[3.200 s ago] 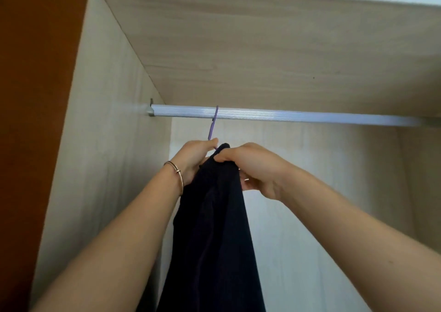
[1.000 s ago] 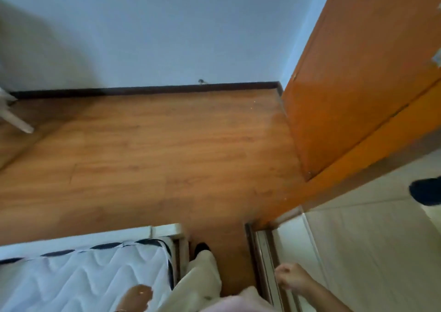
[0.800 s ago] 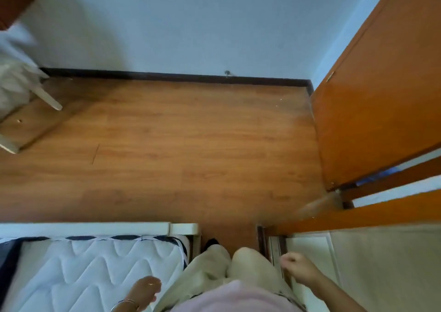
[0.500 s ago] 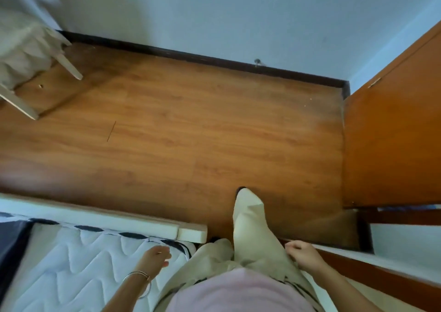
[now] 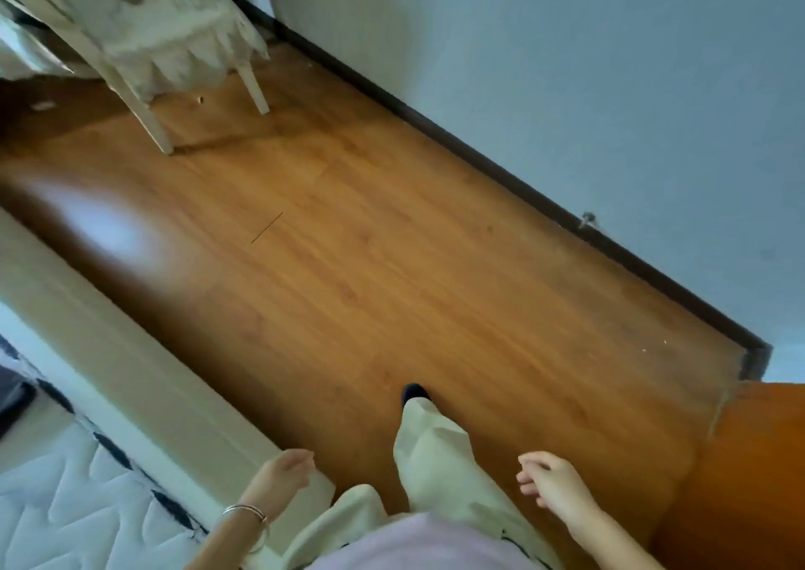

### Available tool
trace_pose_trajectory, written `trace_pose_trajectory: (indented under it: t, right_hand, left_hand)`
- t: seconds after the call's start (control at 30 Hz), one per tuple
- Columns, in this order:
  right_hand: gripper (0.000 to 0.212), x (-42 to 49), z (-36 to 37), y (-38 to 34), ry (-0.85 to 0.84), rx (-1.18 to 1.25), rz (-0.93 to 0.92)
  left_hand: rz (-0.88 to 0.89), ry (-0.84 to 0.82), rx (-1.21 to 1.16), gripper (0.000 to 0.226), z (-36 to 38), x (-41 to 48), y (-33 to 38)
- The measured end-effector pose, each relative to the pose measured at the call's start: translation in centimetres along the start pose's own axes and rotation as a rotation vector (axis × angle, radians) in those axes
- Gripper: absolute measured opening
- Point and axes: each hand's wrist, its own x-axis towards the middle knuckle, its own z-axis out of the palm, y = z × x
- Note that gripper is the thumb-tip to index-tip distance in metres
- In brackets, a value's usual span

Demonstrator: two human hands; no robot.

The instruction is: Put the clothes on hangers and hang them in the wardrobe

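Down at the lower left lies a white quilted mattress (image 5: pixel 87 504), with a dark patch (image 5: pixel 11 399) at its left edge; whether that is clothing cannot be told. A cream bed frame (image 5: pixel 130 351) runs diagonally beside the mattress. Up in the top left corner stands a pale chair (image 5: pixel 165 16) with a lacy cover hanging over its seat and its legs on the wooden floor (image 5: pixel 392 242). A thin dark line (image 5: pixel 266 228) lies on the boards near the middle. At the bottom, the left hand (image 5: pixel 283 476) hangs over the corner of the bed frame, fingers loosely curled and holding nothing, with a thin bracelet (image 5: pixel 246 515) on the wrist. Right of it, a cream trouser leg (image 5: pixel 431 452) reaches forward, ending in a dark shoe (image 5: pixel 414 391), above a pale pink top (image 5: pixel 414 543). The right hand (image 5: pixel 551 480) hangs over the floor, fingers relaxed and empty too. A dark skirting board (image 5: pixel 522 186) borders the pale blue wall (image 5: pixel 610 68). At the lower right edge, just beside the right arm, stands an orange door (image 5: pixel 758 460), blurred.
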Motion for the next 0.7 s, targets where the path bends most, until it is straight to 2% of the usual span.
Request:
trace_pose_trajectory:
  t: [0.13,0.33,0.43,0.53,0.63,0.7]
  right_hand:
    - [0.021,4.3,-1.5,-7.9,-0.088,-0.159,-0.061]
    - [0.019,7.2,1.2,-22.9,-0.222,-0.595,-0.186]
    - [0.017,7.4,4.6,-32.1,-0.234,-0.702,-0.344]
    - [0.013,7.3,8.8,-41.3,-0.187,-0.627,-0.460]
    - [0.014,6.3,12.8,-48.9,-0.153,-0.583,-0.536]
    - [0.012,4.8,15.2,-53.1,-0.197,-0.653,-0.561]
  left_hand:
    - [0.012,0.148,-0.190,0.015,-2.0,-1.1,3.6]
    - [-0.324,0.282,-0.539,0.029,-5.1,-2.0,-1.2]
    - [-0.429,0.291,-0.689,0.020,-7.4,-0.8,-1.5]
    - [-0.442,0.336,-0.720,0.008,-12.3,1.6,0.2]
    - [-0.286,0.378,-0.744,0.025,-18.4,3.8,3.6]
    - [-0.269,0.392,-0.791,0.019,-22.5,5.1,6.2]
